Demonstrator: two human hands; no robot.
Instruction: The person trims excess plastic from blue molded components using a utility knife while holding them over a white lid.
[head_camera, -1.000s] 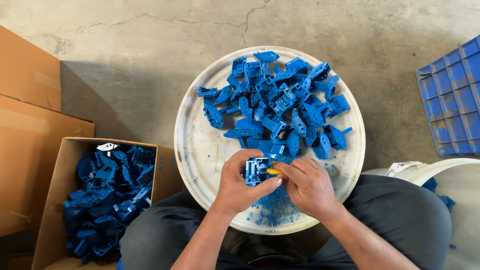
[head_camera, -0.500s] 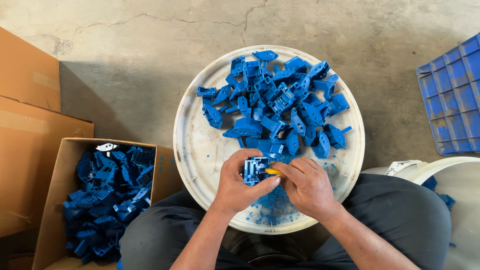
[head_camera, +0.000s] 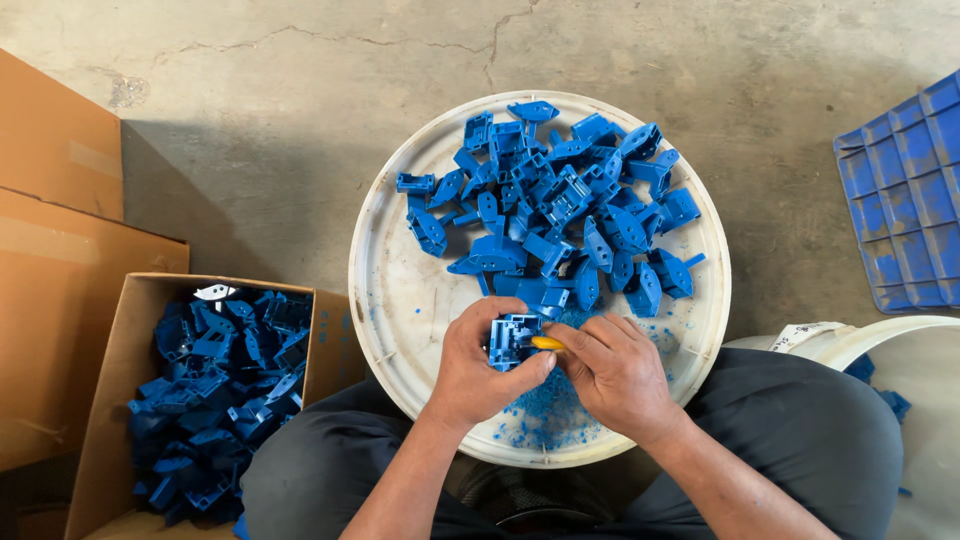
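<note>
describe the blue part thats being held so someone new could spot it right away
Start at the round white tray in the person's lap, heaped at its far side with blue plastic parts. At its near edge the left hand grips one boxy blue part. It alone is off the heap, with a yellow-handled tool in the right hand against it.

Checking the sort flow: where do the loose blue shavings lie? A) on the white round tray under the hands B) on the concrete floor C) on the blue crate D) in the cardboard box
A: the blue shavings lie scattered on the white round tray, just below the left hand holding a blue plastic part and the right hand holding a yellow tool.
</note>
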